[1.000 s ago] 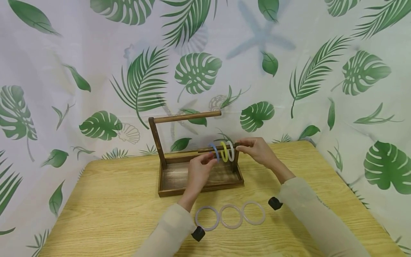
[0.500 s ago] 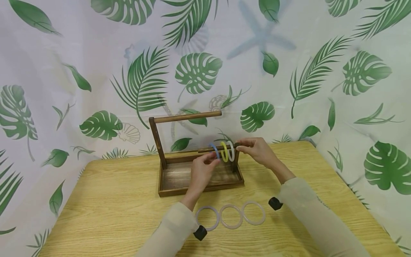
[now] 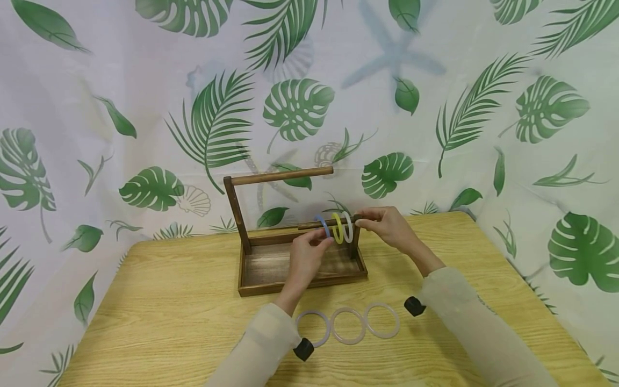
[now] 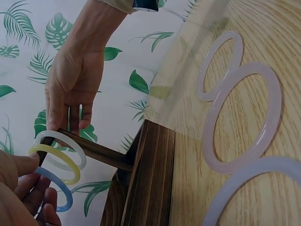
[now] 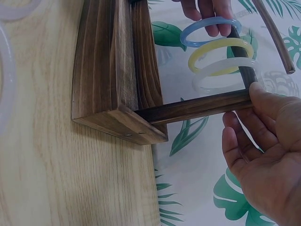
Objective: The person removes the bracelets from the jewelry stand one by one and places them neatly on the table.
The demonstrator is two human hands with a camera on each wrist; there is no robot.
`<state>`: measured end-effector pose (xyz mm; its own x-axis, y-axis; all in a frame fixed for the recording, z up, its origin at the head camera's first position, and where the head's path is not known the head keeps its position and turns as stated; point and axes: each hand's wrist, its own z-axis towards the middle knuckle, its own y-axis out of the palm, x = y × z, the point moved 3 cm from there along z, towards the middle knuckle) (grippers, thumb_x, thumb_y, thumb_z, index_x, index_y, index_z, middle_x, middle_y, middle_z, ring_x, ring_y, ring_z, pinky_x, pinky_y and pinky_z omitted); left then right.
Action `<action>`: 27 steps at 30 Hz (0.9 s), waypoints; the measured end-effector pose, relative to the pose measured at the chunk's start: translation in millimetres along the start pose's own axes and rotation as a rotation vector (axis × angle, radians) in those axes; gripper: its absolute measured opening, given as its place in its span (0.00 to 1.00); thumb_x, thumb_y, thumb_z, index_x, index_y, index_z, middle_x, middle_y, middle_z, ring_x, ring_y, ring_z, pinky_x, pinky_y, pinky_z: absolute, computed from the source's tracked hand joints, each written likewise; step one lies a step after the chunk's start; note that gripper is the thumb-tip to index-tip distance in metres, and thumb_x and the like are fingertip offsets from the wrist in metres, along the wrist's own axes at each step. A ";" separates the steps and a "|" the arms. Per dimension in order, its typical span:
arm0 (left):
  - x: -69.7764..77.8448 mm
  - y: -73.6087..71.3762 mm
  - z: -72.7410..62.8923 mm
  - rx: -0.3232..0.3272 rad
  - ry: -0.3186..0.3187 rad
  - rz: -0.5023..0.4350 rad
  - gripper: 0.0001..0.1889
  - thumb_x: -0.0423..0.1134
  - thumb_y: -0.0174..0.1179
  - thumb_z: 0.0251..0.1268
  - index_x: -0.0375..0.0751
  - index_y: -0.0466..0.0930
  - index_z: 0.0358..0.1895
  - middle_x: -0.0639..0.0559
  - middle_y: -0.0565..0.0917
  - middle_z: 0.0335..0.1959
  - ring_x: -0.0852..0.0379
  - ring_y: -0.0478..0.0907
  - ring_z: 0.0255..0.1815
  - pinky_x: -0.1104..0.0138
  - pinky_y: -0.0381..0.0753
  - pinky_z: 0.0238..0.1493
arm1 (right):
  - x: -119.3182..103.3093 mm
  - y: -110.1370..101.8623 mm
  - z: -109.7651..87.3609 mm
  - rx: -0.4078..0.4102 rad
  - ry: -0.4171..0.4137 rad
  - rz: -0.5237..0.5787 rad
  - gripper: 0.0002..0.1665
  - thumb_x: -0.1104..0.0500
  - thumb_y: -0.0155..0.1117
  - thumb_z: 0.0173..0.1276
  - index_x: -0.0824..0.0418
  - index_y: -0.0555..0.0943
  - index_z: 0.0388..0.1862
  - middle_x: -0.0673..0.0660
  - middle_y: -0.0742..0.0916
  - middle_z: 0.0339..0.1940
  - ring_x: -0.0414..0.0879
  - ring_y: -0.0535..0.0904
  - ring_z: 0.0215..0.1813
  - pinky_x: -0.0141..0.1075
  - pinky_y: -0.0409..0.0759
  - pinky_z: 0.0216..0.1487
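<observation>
A dark wooden bangle stand (image 3: 261,291) has a tray base and two rods at different heights. Three bangles hang on its lower rod (image 3: 309,224): a blue bangle (image 5: 186,42) nearest the free end, then a yellow bangle (image 5: 194,55), then a whitish bangle (image 5: 201,85) by the post. My left hand (image 3: 306,258) pinches the blue bangle between thumb and fingers. My right hand (image 3: 390,230) holds the top of the short right post (image 5: 202,108), thumb at the rod joint and fingers beneath.
Three pale bangles lie in a row on the wood-grain table before the stand: a lavender one (image 3: 297,327), a pinkish one (image 3: 348,342) and another pale one (image 3: 398,325). The taller upper rod (image 3: 285,175) reaches right from the left post. A leaf-print cloth (image 3: 309,145) hangs behind.
My left hand has shifted slightly to the right at the blue bangle, toward the yellow one. My right hand and the stand have stayed put.
</observation>
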<state>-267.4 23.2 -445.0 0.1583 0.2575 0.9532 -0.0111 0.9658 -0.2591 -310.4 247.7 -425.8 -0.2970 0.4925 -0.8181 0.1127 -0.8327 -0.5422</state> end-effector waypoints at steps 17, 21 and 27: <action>-4.2 -5.2 -3.7 -0.007 0.010 -0.052 0.13 0.40 0.71 0.68 0.37 0.90 0.51 0.48 0.90 0.44 0.52 0.85 0.44 0.60 0.84 0.44 | -2.3 -1.3 -1.4 -0.007 0.007 -0.019 0.26 0.55 0.65 0.78 0.72 0.80 0.66 0.70 0.82 0.64 0.61 0.84 0.54 0.55 0.82 0.55; -6.0 -8.8 -3.5 -0.001 0.011 -0.049 0.12 0.38 0.71 0.67 0.37 0.90 0.50 0.47 0.90 0.43 0.51 0.85 0.45 0.60 0.84 0.45 | -1.1 -1.1 0.0 -0.003 0.012 -0.026 0.26 0.54 0.65 0.78 0.71 0.80 0.65 0.69 0.84 0.63 0.62 0.84 0.54 0.52 0.83 0.54; -7.0 -13.6 -3.5 0.016 0.029 -0.052 0.12 0.36 0.71 0.67 0.34 0.89 0.50 0.45 0.90 0.43 0.49 0.85 0.46 0.60 0.85 0.45 | -1.7 -1.2 -0.1 -0.008 0.020 -0.020 0.26 0.54 0.65 0.78 0.72 0.80 0.66 0.69 0.83 0.63 0.62 0.84 0.55 0.54 0.82 0.55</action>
<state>-264.9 8.1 -448.7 0.1879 0.2067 0.9602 -0.0175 0.9782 -0.2071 -309.9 247.8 -423.8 -0.2800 0.5139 -0.8109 0.1145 -0.8207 -0.5597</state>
